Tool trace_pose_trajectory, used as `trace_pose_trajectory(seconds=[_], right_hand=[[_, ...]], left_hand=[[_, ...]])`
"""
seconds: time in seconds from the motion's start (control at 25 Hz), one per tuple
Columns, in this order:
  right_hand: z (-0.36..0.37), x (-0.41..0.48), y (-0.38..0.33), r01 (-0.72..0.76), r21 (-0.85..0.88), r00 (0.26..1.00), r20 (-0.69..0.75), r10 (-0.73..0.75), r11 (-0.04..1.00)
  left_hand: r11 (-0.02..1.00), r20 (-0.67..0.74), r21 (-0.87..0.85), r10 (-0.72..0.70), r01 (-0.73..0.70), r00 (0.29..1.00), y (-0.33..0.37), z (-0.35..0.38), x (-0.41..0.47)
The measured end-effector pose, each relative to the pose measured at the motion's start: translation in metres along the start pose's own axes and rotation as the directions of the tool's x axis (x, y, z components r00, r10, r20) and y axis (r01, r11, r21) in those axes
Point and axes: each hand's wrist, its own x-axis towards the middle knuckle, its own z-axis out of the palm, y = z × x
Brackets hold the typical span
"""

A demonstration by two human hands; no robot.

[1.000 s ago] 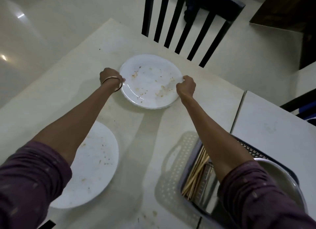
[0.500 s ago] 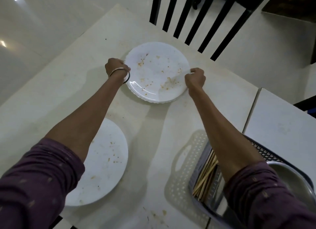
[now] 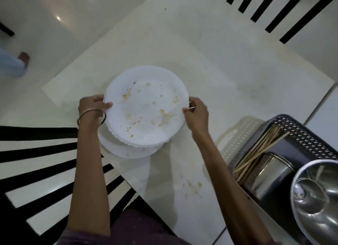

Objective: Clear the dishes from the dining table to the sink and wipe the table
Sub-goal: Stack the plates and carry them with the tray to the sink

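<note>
Gripping the upper plate (image 3: 146,107) at its left rim, the left hand (image 3: 92,105) had the thumb laid over the rim's top and the fingers curled beneath. A metal bangle (image 3: 87,111) sat on that wrist. The right hand (image 3: 196,111) pinched the opposite rim, thumb above and fingers tucked under.

The upper plate was round, so no long axis applied. Its eating face was turned upward and it was held close to level. It was white with a scalloped rim, and its face was soiled with scattered brown food specks and smears, heaviest toward the right hand.

It sat directly over a lower plate (image 3: 124,149) of the same white, whose edge showed only along the near-left side. Whether the two plates touched could not be told. The lower plate rested on the pale table (image 3: 210,65), near the table's near-left edge.

Crumbs (image 3: 194,185) lay on the tabletop nearer the person. To the right stood a white perforated tray (image 3: 236,135), and just beside it a dark basket (image 3: 301,133) holding thin pale sticks (image 3: 259,147), a steel canister (image 3: 268,175) and a steel bowl (image 3: 325,204). Black slatted chairs stood at the near left (image 3: 36,149) and far right (image 3: 274,12).
</note>
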Motion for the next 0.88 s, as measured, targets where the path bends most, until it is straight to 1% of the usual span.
trace_pose_trajectory(seconds=[0.08, 0.16, 0.28, 0.4, 0.44, 0.52, 0.6, 0.68, 0.8, 0.88], right_hand=[[0.015, -0.017, 0.004, 0.004, -0.008, 0.998, 0.062, -0.003, 1.000], [0.025, -0.026, 0.005, 0.024, -0.043, 0.995, 0.098, -0.020, 0.999], [0.032, -0.034, 0.004, 0.066, -0.128, 0.990, 0.130, -0.049, 0.990], [0.038, -0.035, 0.001, 0.112, -0.233, 0.982, 0.176, -0.072, 0.966], [0.039, -0.036, 0.000, 0.105, -0.246, 0.981, 0.186, -0.059, 0.964], [0.041, -0.036, -0.001, 0.051, -0.218, 0.985, 0.174, -0.012, 0.975], [0.039, -0.035, 0.000, 0.011, -0.161, 0.991, 0.134, 0.011, 0.987], [0.038, -0.033, 0.001, -0.013, -0.103, 0.990, 0.136, 0.027, 0.995], [0.036, -0.034, 0.001, -0.041, -0.007, 0.981, 0.190, 0.042, 0.999], [0.034, -0.036, 0.003, -0.046, 0.030, 0.981, 0.190, 0.039, 0.999]], left_hand=[[0.998, -0.063, 0.026, -0.063, 0.065, 0.996, -0.025, -0.015, -0.001], [0.992, -0.132, 0.098, -0.070, 0.083, 0.989, -0.039, -0.022, -0.002], [0.978, -0.209, 0.195, -0.031, 0.073, 0.978, -0.052, -0.026, -0.009], [0.947, -0.264, 0.320, 0.067, 0.022, 0.962, -0.051, -0.017, -0.015], [0.931, -0.256, 0.364, 0.089, 0.011, 0.963, -0.050, -0.014, -0.015], [0.919, -0.244, 0.394, 0.093, 0.011, 0.965, -0.051, -0.011, -0.013], [0.915, -0.234, 0.404, 0.094, 0.009, 0.968, -0.056, -0.010, -0.011], [0.924, -0.236, 0.382, 0.095, 0.003, 0.967, -0.059, -0.008, -0.011], [0.965, -0.271, 0.253, 0.003, 0.068, 0.963, -0.059, -0.010, -0.011], [0.983, -0.204, 0.165, -0.050, 0.085, 0.978, -0.062, -0.014, -0.010]])
